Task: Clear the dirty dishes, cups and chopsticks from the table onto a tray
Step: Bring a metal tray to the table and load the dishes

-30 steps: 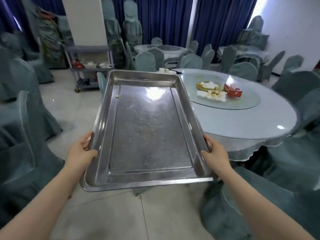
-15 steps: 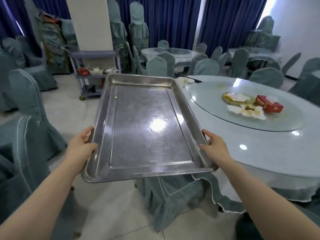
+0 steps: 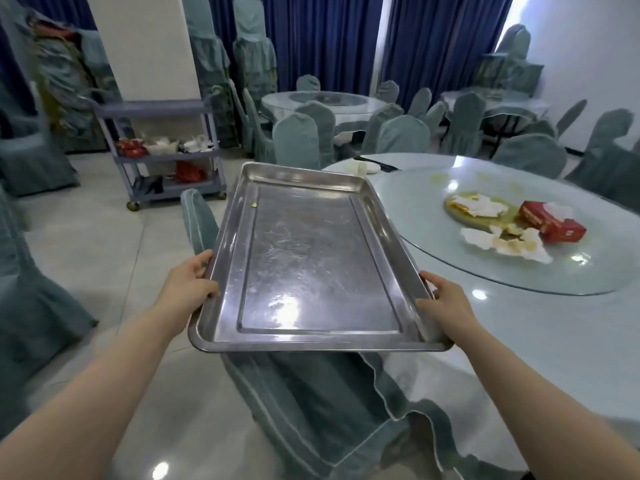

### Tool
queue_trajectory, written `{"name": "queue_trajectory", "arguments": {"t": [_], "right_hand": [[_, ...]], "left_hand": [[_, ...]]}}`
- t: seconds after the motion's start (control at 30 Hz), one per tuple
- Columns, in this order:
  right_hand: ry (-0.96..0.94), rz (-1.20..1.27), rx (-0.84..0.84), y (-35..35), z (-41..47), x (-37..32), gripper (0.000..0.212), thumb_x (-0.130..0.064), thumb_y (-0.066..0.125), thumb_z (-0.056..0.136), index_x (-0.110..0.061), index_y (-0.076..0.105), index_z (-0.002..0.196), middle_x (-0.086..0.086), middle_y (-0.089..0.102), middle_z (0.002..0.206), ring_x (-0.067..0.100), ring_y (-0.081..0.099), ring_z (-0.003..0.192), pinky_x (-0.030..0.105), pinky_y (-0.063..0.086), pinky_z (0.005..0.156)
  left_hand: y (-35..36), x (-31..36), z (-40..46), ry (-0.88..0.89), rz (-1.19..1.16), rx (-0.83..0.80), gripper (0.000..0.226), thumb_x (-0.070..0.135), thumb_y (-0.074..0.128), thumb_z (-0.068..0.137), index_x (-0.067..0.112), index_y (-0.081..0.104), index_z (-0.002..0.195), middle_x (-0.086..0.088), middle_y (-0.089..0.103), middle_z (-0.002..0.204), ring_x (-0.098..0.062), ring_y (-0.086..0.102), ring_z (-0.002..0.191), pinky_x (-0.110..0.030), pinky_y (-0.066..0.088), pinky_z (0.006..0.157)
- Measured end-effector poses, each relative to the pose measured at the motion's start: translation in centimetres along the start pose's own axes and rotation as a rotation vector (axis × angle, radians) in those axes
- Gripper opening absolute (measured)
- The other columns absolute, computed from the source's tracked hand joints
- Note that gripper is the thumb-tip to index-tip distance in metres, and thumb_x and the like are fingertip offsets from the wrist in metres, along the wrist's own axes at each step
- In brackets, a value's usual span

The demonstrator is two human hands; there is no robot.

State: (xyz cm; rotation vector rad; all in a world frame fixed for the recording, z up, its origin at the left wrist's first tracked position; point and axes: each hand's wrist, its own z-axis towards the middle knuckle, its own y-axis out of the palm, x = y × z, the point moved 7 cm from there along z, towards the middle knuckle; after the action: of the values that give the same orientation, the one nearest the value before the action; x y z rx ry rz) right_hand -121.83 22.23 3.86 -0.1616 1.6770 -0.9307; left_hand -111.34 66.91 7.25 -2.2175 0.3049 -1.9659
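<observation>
Tray (image 3: 311, 258), of bare scratched steel, is held at the centre of the frame, tilted away from the camera, above a covered chair (image 3: 311, 410) and at the left edge of the round surface (image 3: 536, 341). Its left rim is grasped by the left hand (image 3: 188, 289), thumb laid over the edge and fingers (image 3: 201, 266) curled beneath. Its right rim is grasped by the right hand (image 3: 445, 303) in the same manner. One small yellow crumb (image 3: 254, 204) is seen near the tray's far left corner. On the glass turntable (image 3: 519, 271), at the right of the frame, a red tissue box (image 3: 550, 221) is placed beside crumpled napkins (image 3: 505, 242) and a yellowish plate (image 3: 474, 211). White dishes (image 3: 360, 166) and dark chopsticks (image 3: 384, 166) are located at the far edge of the surface, just behind the tray's far right corner. A grey trolley (image 3: 162, 150) bearing crockery is positioned at the upper left.
</observation>
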Motion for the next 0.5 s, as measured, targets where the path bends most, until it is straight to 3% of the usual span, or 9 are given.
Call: {"name": "queue_trajectory", "arguments": {"t": [0.1,0.3,0.43,0.5], "right_hand": [[0.002,-0.013,-0.02,0.5,6.5,2.1,0.064,-0.012,0.062,0.077,-0.039,0.051,0.134,-0.008,0.067,0.075,0.011,0.063,0.066,0.022,0.042,0.054],[0.0,-0.08,-0.087,2.0,17.5,6.0,0.064,-0.01,0.061,0.076,-0.038,0.053,0.133,-0.017,0.063,0.079,0.006,0.057,0.069,0.014,0.036,0.056],[0.0,-0.124,-0.127,3.7,22.5,8.2,0.058,-0.014,0.058,0.077,-0.039,0.054,0.129,-0.019,0.058,0.064,0.0,0.054,0.063,0.015,0.034,0.053],[-0.003,-0.13,-0.132,4.6,24.5,9.0,0.057,-0.015,0.057,0.078,-0.042,0.054,0.127,-0.02,0.057,0.06,-0.002,0.054,0.061,0.016,0.034,0.052]], "left_hand": [[4.4,-0.9,4.8,-0.052,-0.018,0.027,0.082,-0.02,0.051,0.074,0.02,0.039,0.145,0.0,0.066,0.116,-0.015,0.066,0.087,-0.022,0.049,0.06],[11.3,-4.6,12.5,-0.207,0.01,0.109,0.083,-0.019,0.056,0.075,0.022,0.039,0.145,-0.005,0.055,0.136,-0.022,0.06,0.105,-0.038,0.053,0.085],[14.8,-7.0,15.8,-0.277,0.051,0.087,0.078,-0.013,0.062,0.08,0.023,0.038,0.145,-0.008,0.052,0.138,-0.009,0.058,0.093,-0.026,0.051,0.071],[16.0,-7.9,17.4,-0.294,0.088,0.079,0.077,-0.01,0.062,0.082,0.023,0.035,0.146,-0.008,0.05,0.14,-0.011,0.055,0.1,-0.032,0.051,0.081]]}}
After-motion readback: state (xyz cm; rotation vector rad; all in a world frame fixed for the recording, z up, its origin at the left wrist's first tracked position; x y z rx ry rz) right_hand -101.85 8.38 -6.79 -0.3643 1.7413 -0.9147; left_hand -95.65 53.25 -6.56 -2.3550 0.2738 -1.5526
